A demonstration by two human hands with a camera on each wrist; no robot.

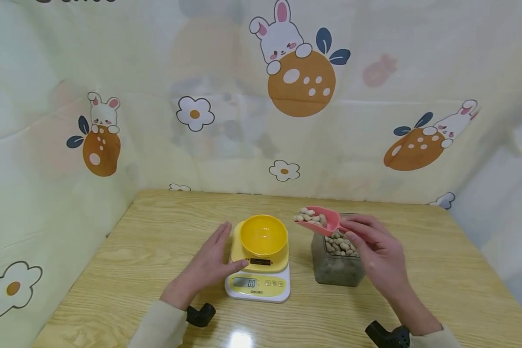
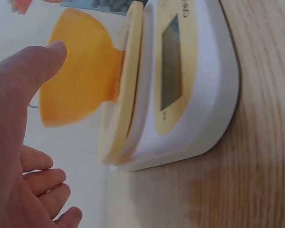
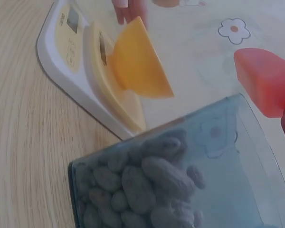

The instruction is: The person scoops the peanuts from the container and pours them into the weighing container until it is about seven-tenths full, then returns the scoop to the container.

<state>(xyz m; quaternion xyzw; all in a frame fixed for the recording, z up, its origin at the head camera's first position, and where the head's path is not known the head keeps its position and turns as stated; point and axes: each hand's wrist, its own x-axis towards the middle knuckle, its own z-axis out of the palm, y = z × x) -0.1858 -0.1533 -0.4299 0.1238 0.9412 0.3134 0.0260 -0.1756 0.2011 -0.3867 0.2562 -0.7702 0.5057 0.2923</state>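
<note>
A yellow bowl point(image 1: 263, 236) sits on the platform of a white and yellow kitchen scale point(image 1: 257, 286) whose display reads 0.0. Beside the bowl, on its left, my left hand point(image 1: 207, 262) is held with straight fingers and its thumb reaching across the front of the platform. My right hand point(image 1: 380, 255) grips the handle of a pink scoop point(image 1: 332, 220) loaded with peanuts point(image 1: 309, 217) in their shells. The scoop is raised over the left rim of a grey see-through box point(image 1: 338, 273), which holds more peanuts point(image 3: 137, 190). In the right wrist view only fingertips show at the scoop.
The wooden table point(image 1: 152, 251) carries the scale at its middle and the box to the right of it. Behind the table hangs a cloth point(image 1: 226, 169) printed with rabbits and flowers. Each wrist wears a black camera mount point(image 1: 201, 315).
</note>
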